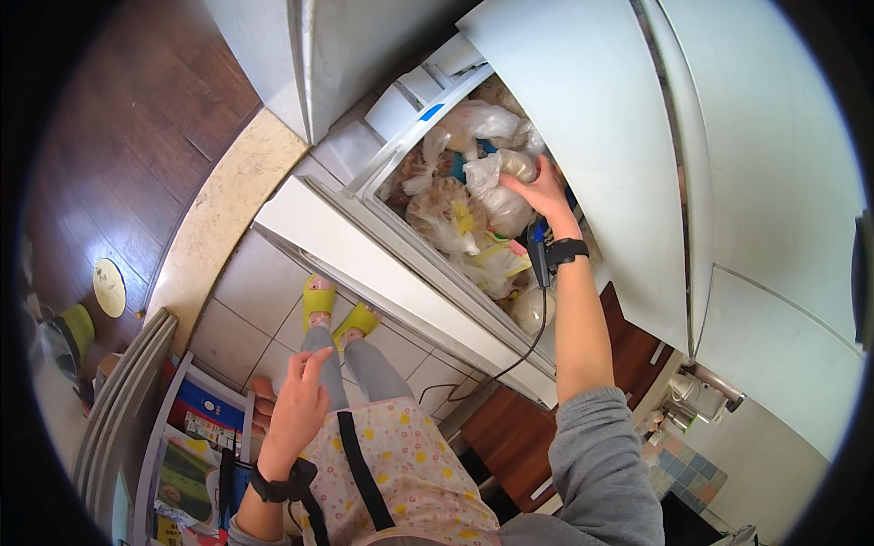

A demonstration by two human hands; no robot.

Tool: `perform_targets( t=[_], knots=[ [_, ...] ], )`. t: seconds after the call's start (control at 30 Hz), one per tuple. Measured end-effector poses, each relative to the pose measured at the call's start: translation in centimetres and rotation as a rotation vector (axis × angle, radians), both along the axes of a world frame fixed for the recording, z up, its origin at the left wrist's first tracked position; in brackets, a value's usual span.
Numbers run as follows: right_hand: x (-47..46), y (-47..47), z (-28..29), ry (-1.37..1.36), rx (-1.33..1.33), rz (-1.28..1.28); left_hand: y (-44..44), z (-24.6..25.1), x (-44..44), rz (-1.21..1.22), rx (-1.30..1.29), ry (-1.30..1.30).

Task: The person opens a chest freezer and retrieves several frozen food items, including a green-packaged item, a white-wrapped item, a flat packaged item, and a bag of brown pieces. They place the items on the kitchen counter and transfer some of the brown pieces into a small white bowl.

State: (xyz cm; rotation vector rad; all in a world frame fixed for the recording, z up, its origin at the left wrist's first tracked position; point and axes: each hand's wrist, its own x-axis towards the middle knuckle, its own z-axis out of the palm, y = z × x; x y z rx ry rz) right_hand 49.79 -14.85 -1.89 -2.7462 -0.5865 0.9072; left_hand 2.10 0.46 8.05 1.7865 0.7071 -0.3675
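Note:
My right hand (544,194) reaches into the pulled-out freezer drawer (403,147). Its thumb and fingers grip a white plastic bag (495,184) with a pale, rounded content; what is inside is not clear. Around it lie several other knotted bags, among them a clear bag (437,211) of brownish food and a yellow-printed package (502,259). My left hand (300,403) hangs in the air in front of the apron (416,464), holding nothing, with its fingers loosely apart.
The white drawer front (410,293) stands out over the tiled floor (252,293). Above the drawer is a white fridge door (580,136). A cable (529,351) runs from my right wrist. At left stand a rack (153,437) with packages and a stone threshold (225,198).

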Motion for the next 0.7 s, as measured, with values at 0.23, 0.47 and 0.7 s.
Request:
perform_targets(
  t=[0.23, 0.47, 0.7],
  knots=[
    [-3.2, -0.9, 3.0, -0.071, 0.278, 0.051, -0.7, 0.4, 1.4, -0.029, -0.012, -0.022],
    [-8.7, -4.3, 8.1, -0.264, 0.289, 0.264, -0.7, 0.7, 2.0, -0.033, -0.039, 0.035],
    [-9.7, -4.8, 7.4, -0.237, 0.343, 0.272, -0.9, 0.6, 2.3, -0.041, -0.025, 0.016]
  ],
)
